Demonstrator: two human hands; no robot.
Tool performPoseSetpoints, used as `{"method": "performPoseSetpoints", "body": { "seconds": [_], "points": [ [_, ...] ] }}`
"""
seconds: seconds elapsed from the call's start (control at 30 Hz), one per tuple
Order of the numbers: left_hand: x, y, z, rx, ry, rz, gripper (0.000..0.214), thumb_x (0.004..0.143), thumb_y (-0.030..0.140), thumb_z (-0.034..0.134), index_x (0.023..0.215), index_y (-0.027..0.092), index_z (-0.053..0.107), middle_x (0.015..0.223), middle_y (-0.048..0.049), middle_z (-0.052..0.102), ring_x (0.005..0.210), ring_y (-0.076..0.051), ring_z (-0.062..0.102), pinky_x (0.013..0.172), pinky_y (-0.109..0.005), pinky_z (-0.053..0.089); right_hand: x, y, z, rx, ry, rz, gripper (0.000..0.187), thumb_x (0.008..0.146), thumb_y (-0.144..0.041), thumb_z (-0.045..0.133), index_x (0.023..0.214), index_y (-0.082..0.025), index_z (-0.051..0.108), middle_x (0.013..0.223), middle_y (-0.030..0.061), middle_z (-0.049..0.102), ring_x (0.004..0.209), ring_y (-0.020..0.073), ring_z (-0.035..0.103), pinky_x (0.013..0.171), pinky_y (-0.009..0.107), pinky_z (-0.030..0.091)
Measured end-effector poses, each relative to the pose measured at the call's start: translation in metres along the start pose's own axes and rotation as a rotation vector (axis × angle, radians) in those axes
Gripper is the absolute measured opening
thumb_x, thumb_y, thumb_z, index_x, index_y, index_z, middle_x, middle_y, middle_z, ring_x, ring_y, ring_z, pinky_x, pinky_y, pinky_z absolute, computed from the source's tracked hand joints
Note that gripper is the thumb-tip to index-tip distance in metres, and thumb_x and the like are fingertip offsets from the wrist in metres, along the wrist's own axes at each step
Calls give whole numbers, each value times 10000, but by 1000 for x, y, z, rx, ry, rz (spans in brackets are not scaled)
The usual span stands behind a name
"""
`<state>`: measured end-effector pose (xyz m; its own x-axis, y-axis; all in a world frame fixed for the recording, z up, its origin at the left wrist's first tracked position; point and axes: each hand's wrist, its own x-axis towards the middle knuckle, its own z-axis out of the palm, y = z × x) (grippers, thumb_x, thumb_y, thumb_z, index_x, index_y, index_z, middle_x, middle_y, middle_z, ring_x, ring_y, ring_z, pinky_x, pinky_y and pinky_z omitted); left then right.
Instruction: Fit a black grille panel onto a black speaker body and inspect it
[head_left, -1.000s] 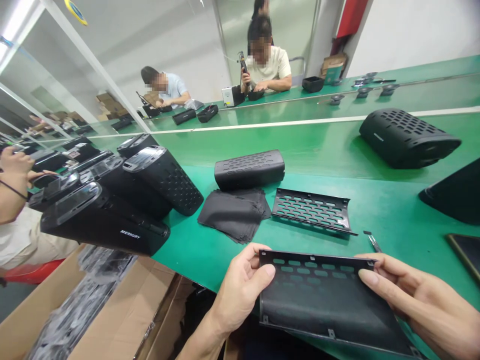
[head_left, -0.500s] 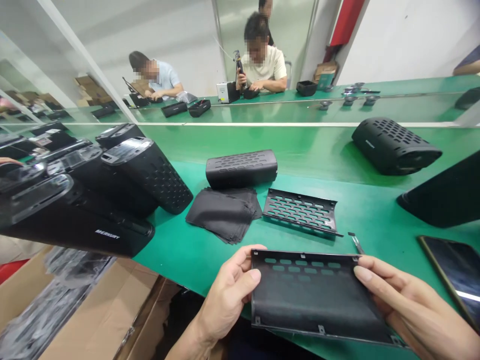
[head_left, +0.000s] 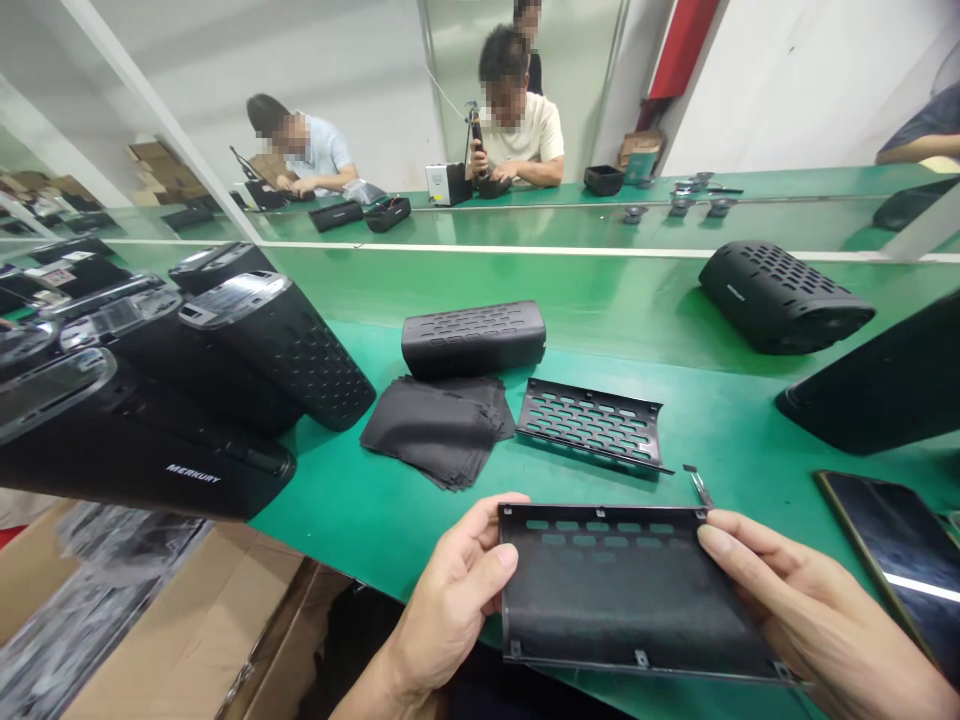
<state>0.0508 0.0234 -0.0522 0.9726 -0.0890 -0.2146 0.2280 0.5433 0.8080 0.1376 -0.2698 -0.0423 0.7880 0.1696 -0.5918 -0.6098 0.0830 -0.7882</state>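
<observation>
Hands pinch a black grille panel [head_left: 622, 600] by its ends: left hand [head_left: 450, 600] and right hand [head_left: 810, 610], above the near edge of the green surface [head_left: 750, 420].

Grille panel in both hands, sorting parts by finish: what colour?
Matte black grille panel, seen in the head view.

Left hand [head_left: 450, 610] and right hand [head_left: 817, 620] grip a black grille panel [head_left: 622, 600] above the green table [head_left: 750, 420].
</observation>
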Motion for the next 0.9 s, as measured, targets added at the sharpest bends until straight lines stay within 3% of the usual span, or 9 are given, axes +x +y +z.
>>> {"method": "performPoseSetpoints", "body": {
  "seconds": [0.17, 0.3, 0.37, 0.5, 0.6, 0.7, 0.9],
  "points": [
    [3, -1, 3, 2, 2, 21, 423, 1015, 378, 736, 1410, 249, 655, 1309, -107, 717, 1086, -214, 712, 876, -277, 575, 8, 6, -8, -110, 90, -34, 558, 578, -301, 924, 1099, -328, 727, 878, -41, 728, 857, 242, 700, 637, 167, 558],
    [3, -3, 3, 11, 19, 1, 433, 1004, 397, 751, 1410, 272, 662, 1238, -72, 714, 936, -146, 683, 815, -243, 556, 13, 13, -14, -164, 171, -7, 708, 574, -538, 1008, 1191, -361, 709, 855, -24, 731, 933, 279, 735, 658, 180, 584],
    [3, -4, 2, 33, 18, 0, 448, 1002, 410, 754, 1418, 276, 659, 1246, -77, 712, 964, -158, 684, 795, -237, 551, 14, 14, -15, -183, 209, -4, 763, 552, -612, 1024, 1200, -368, 703, 834, -23, 725, 938, 265, 734, 663, 159, 572],
    [2, -7, 1, 84, 8, 48, 438, 1020, 396, 739, 1431, 269, 654, 1321, -97, 717, 1190, -227, 681, 971, -283, 558, 12, 10, -14, -148, 224, -21, 762, 464, -467, 1046, 1143, -364, 715, 711, -38, 688, 788, 227, 704, 569, 140, 522],
    [2, -10, 0, 95, 24, 45, 426, 1044, 392, 706, 1449, 277, 639, 1345, -91, 718, 1147, -204, 693, 981, -284, 559, 9, 8, -13, -131, 227, -22, 714, 483, -395, 1026, 1129, -374, 722, 734, -44, 718, 785, 226, 700, 574, 145, 525],
    [2, -11, 0, 101, 32, 45, 422, 1052, 399, 695, 1450, 273, 638, 1342, -89, 722, 1095, -179, 699, 953, -266, 563, 9, 9, -14, -118, 223, -21, 730, 489, -445, 1056, 1133, -388, 718, 882, -50, 779, 791, 208, 687, 593, 145, 529],
    [1, -5, -1, 131, -49, 123, 526, 988, 360, 784, 1476, 262, 613, 1381, -106, 710, 1244, -243, 692, 1065, -316, 555, 11, 12, -13, -109, 199, -14, 760, 464, -426, 1064, 1142, -393, 720, 888, -47, 755, 815, 226, 693, 605, 157, 553]
  ]
}}
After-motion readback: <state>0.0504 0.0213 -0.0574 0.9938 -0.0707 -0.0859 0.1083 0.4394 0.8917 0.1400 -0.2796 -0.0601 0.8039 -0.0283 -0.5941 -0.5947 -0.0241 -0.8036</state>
